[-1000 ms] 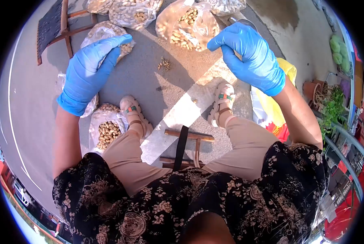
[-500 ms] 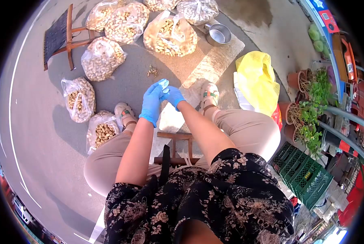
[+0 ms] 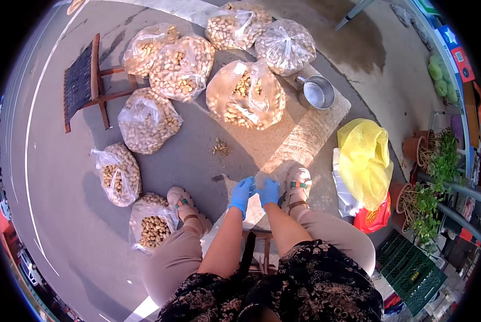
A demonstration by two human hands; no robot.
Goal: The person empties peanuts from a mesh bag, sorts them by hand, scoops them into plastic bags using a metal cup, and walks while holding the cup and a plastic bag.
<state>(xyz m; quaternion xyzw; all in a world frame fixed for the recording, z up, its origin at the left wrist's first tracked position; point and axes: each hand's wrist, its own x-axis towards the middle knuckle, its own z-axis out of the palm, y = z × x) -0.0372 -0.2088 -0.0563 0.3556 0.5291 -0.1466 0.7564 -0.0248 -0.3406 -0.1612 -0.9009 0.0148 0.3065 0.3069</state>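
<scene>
My left hand (image 3: pixel 242 194), in a blue glove, is low in the middle of the view with its fingers bent inward. My right hand (image 3: pixel 269 191), gloved the same way, is just to its right, a small gap between them. The fingers of both look closed. A faint pale, see-through patch shows between the fingertips; whether it is thin plastic I cannot make out. Beyond the hands, a small heap of peanuts (image 3: pixel 220 148) lies on the ground. The nearest large thing ahead is an open clear bag of peanuts (image 3: pixel 246 99).
Several more peanut bags (image 3: pixel 149 121) curve round the left and back. A metal pot (image 3: pixel 317 92) stands back right. Yellow mesh netting (image 3: pixel 364 155) lies right, over a red bag (image 3: pixel 373 217). A stool (image 3: pixel 84 83) is at left; green crates (image 3: pixel 412 271) and potted plants (image 3: pixel 420 212) line the right.
My hands were together with fingers touching; now they are slightly apart and closer to my body. The view has shifted, so the bags appear lower and further right.
</scene>
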